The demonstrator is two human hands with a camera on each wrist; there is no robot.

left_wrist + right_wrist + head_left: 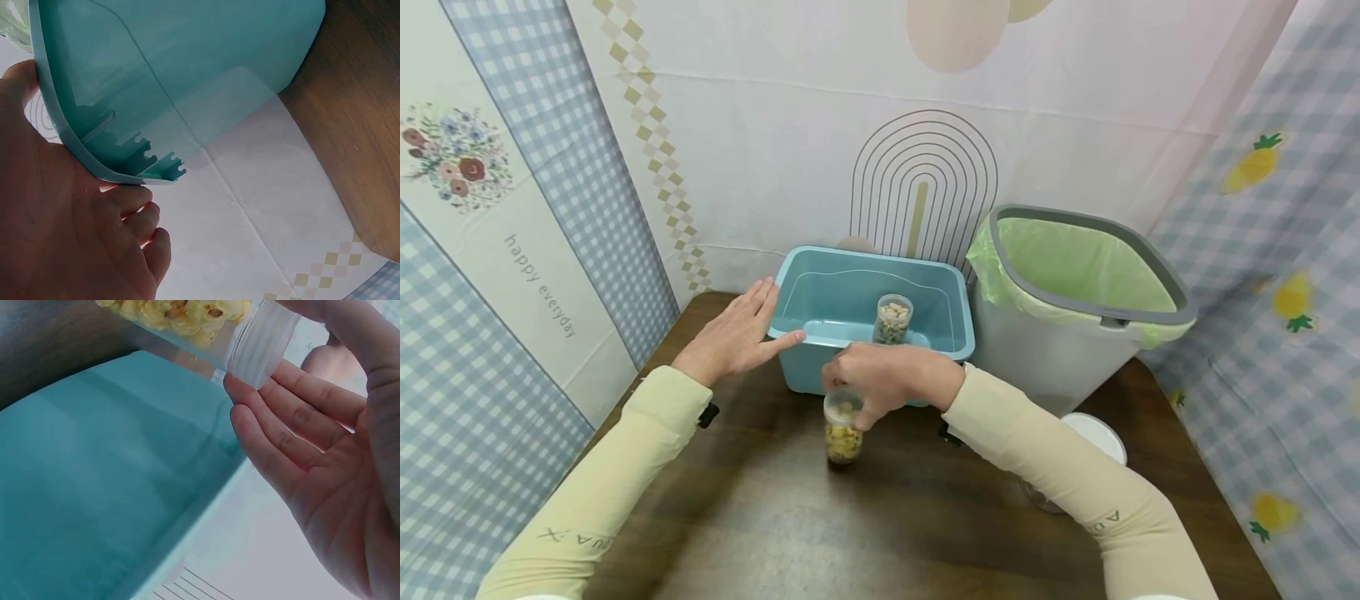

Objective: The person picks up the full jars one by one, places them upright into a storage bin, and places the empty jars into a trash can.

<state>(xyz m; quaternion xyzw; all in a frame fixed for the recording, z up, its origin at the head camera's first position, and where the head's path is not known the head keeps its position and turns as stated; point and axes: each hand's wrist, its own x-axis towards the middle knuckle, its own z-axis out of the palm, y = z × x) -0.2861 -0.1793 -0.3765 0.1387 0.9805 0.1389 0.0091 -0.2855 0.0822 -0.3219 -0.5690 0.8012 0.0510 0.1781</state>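
A clear jar of popcorn [842,439] stands on the dark wooden table [760,517] just in front of a teal plastic bin [831,292]. My right hand [880,379] grips the jar from above; in the right wrist view its fingers [275,419] lie against the jar's ribbed neck [262,344]. My left hand [741,333] rests with straight fingers on the bin's left rim, and the left wrist view shows its palm [56,237] against the bin's rim [94,150]. Inside the bin stands a second clear jar [892,319] holding nuts.
A grey waste bin [1060,350] with a green liner stands right of the teal bin. A round white lid [1101,433] lies on the table beside my right forearm. Patterned cloth walls close in at the back and both sides.
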